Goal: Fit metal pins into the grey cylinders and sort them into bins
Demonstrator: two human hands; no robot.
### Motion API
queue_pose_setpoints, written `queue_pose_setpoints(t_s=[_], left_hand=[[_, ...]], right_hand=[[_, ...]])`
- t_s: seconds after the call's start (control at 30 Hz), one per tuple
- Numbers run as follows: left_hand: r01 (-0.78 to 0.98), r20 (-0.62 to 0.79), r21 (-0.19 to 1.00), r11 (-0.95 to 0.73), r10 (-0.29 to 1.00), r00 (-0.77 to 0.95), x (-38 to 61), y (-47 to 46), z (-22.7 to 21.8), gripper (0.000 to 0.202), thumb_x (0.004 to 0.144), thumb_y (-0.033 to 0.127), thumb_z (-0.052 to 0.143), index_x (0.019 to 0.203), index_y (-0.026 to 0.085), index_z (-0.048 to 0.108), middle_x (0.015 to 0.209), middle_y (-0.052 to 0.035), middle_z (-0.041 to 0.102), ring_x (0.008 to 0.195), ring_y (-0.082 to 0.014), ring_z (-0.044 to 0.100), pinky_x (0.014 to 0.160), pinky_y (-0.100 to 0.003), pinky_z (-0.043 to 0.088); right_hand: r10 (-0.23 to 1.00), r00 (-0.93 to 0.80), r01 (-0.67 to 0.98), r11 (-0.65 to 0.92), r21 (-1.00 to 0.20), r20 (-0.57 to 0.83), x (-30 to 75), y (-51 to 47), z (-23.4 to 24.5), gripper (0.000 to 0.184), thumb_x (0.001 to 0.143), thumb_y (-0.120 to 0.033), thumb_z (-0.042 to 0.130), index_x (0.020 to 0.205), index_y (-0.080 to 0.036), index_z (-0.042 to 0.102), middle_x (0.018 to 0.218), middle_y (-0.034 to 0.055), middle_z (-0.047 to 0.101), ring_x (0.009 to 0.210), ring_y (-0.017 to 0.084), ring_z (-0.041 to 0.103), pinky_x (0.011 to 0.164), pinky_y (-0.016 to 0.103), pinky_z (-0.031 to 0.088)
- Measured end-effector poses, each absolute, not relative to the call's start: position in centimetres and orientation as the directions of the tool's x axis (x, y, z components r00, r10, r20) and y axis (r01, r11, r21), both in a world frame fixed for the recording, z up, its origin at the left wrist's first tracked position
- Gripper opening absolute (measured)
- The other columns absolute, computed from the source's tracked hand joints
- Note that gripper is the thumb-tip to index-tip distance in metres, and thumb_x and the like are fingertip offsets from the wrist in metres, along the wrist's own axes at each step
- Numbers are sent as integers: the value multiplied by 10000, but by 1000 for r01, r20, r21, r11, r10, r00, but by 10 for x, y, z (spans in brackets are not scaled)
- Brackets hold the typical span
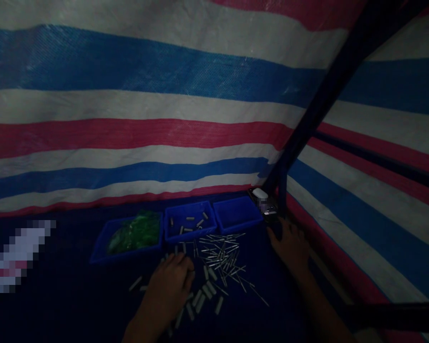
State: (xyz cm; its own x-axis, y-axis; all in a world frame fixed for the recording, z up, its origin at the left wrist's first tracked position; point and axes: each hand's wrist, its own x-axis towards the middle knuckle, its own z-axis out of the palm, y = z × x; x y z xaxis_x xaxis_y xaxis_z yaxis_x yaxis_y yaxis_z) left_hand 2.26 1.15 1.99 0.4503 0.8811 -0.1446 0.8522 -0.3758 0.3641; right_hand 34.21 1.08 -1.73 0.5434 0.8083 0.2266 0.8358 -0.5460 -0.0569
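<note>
- The room is hemmed in by red, white and blue striped sheeting (128, 133), creased and dim, with a dark frame post (318, 100) slanting up the corner on the right
- The counter (67, 300) is dark blue and looks flat; in this poor light its texture cannot be told, though slim pieces would probably roll or skid on it
- Three shallow blue trays stand in a row towards the back: a left tray (100, 246), a middle tray (178, 214) and a right tray (238, 215)
- Crumpled green plastic (137, 233) fills most of the left tray, probably light, soft and slippery
- The left hand (173, 274) is curled low over the near pieces; whether it pinches one, I cannot tell
- The right hand (291, 243) has its thumb well apart from the fingers, with nothing seen in it, near a dark flat device (270, 215) in the corner
- Thin metallic rods (221, 257) lie crisscrossed between the hands; likely stiff, light and slick, best pinched mid-length from the top of the heap
- Short grey cylinders (209, 287) lie nearer, beside the left hand, with several more in the middle tray; they look rigid and light, easiest gripped across their sides
</note>
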Motion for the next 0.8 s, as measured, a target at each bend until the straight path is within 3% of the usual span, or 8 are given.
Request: queue_pose_setpoints(t_s=[0.13,0.27,0.4,0.53,0.63,0.73,0.8], left_hand=[[848,-122,385,-365,890,439,27,10,20,219,844,221,352,789,186,561,894,-60,600,896,-219,528,818,-384,374],[795,-100,517,-317,900,424,29,10,23,176,856,221,349,830,192,520,874,-49,616,885,-201,541,781,-344,403],[719,-33,621,-312,906,422,30,10,24,150,865,231,350,861,198,496,899,-44,628,881,-188,553,778,-326,423],[695,14,633,-341,903,430,30,9,24,146,861,229,365,855,205,509,871,-31,636,857,-186,562,758,-325,437],[686,32,634,-357,898,438,30,9,23,137,854,213,381,849,210,518,869,-19,638,853,-181,565,757,-323,444],[684,45,634,-359,901,431,28,11,21,136,853,211,390,861,210,526,877,-23,634,859,-183,564,764,-332,448],[684,59,636,-356,907,417,27,12,20,134,853,211,397,877,205,529,897,-32,631,874,-186,563,800,-356,439]], right_hand=[[809,545,835,-548,-54,220,341,11,-17,521,825,-539,304,1216,-234,462,1188,126,486,1045,306,466,787,434,399],[802,546,836,-543,-85,244,345,12,-19,566,816,-554,322,1272,-226,391,1151,117,502,1019,303,474,784,431,404],[809,481,870,-487,-71,338,353,24,-20,563,792,-551,403,1235,-205,448,1123,140,476,1023,299,456,803,420,396],[843,343,934,-353,-56,414,362,55,-16,460,805,-483,441,1179,-229,527,1161,144,433,1065,307,419,824,442,385],[884,270,963,-259,-79,382,367,82,-15,371,858,-423,370,1131,-274,572,1206,123,411,1103,294,400,853,465,371],[909,290,956,-260,-137,299,375,100,-16,372,885,-396,299,1063,-294,609,1230,97,416,1140,293,377,871,503,352],[881,334,940,-283,-191,336,382,104,-17,398,891,-372,267,1060,-255,607,1204,107,449,1126,280,397,883,486,350]])
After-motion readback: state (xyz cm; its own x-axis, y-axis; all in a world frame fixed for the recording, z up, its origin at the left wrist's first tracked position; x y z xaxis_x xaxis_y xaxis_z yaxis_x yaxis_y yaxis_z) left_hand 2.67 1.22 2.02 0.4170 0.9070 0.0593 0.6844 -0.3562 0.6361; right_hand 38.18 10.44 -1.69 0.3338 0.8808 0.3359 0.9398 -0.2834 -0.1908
